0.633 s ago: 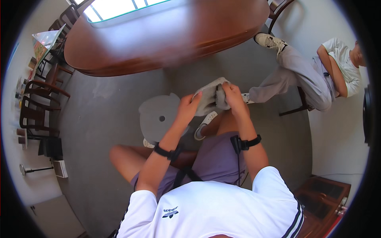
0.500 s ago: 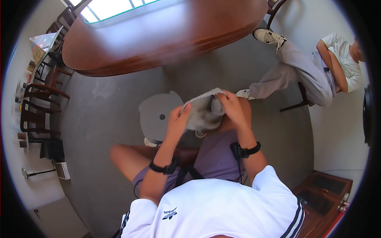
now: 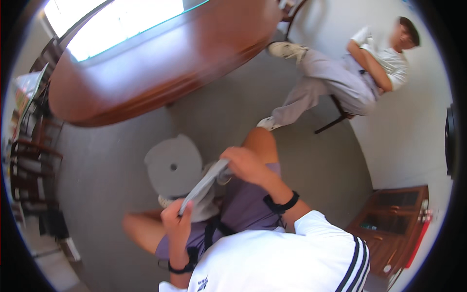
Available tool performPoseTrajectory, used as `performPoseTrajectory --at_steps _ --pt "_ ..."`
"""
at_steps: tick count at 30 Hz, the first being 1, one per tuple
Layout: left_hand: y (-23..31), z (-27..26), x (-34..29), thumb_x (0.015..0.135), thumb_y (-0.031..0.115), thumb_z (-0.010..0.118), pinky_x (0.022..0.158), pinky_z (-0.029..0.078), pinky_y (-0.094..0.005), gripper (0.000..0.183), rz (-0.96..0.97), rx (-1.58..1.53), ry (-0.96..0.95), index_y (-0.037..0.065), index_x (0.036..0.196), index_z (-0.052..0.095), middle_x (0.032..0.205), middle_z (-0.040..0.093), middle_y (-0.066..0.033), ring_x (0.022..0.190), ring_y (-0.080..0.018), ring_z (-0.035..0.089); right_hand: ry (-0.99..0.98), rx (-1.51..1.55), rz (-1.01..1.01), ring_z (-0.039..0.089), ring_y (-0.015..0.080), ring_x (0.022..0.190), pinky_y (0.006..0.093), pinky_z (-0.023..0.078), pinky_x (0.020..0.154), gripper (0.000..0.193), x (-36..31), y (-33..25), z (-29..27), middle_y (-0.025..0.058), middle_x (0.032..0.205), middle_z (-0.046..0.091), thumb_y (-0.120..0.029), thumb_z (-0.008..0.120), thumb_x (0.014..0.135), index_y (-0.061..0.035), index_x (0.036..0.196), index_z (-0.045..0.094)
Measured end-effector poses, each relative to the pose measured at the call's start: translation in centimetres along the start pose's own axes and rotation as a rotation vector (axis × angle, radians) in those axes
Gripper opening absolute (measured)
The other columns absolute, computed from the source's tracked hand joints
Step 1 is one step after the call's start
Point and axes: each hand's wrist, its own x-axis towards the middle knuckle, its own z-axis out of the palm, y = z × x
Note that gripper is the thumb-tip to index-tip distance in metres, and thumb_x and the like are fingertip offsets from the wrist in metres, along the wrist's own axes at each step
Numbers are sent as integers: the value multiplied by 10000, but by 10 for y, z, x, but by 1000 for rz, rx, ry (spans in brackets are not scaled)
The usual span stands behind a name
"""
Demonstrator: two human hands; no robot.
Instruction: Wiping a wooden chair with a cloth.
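A soft grey pouch-like cloth piece [image 3: 204, 182] is stretched between my hands above my lap. Its rim runs as a taut slanting band, and the rest hangs below toward my thighs. My left hand [image 3: 176, 220] pinches the near, lower end of the rim. At the farther, higher end, my right hand [image 3: 244, 164] has its fingers closed over the cloth. A small pale loop shows just under the right hand; I cannot tell what it belongs to. The opening and inside of the cloth are turned out of sight.
A grey stool [image 3: 165, 152] with a round hole in its seat stands just beyond my left hand. Farther off is a large brown oval table [image 3: 160, 87]. A seated person [image 3: 350, 92] with folded arms is at right. Wooden chairs [image 3: 30, 170] line the left; a wooden cabinet [image 3: 389, 214] stands right.
My hands have come lower and nearer my body, the left one dropping more. The cloth has turned from showing its open mouth to a slanting edge. The whole view has shifted and tilted.
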Motion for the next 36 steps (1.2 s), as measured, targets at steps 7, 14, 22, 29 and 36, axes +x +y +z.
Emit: performPoseTrajectory --at_steps 7,14,22,29,36 --pt "-1 -19 3 889 178 645 607 384 -377 224 420 343 110 -25 795 640 686 596 -111 637 -300 498 -164 -218 -10 615 282 835 417 498 703 157 -22 -10 0 84 850 621 -211 605 864 -72 798 632" --pt "-15 -12 28 957 224 554 819 427 -373 265 323 386 348 -8 1047 644 942 635 -116 888 -275 552 -809 687 133 540 184 443 343 430 459 498 -10 -55 -15 38 501 551 -356 505 984 -31 610 560" --pt "-37 -31 16 963 209 531 874 439 -364 286 206 171 419 -7 1135 603 1045 628 -123 974 -253 577 -554 968 322 457 56 396 232 335 387 494 32 -89 -16 1 482 545 -345 565 964 -71 554 549" --pt "-52 -52 -1 968 182 533 762 506 -354 246 15 114 597 4 1074 666 943 687 -154 838 -279 648 928 725 412 385 51 387 221 281 391 474 25 -43 -155 -37 437 424 -358 596 956 -100 563 538" --pt "-50 -43 5 962 162 546 697 509 -338 219 6 110 519 -1 1015 682 836 676 -143 759 -252 645 471 749 858 342 58 375 240 244 387 506 -7 1 -83 -29 420 418 -313 528 991 -109 529 483"
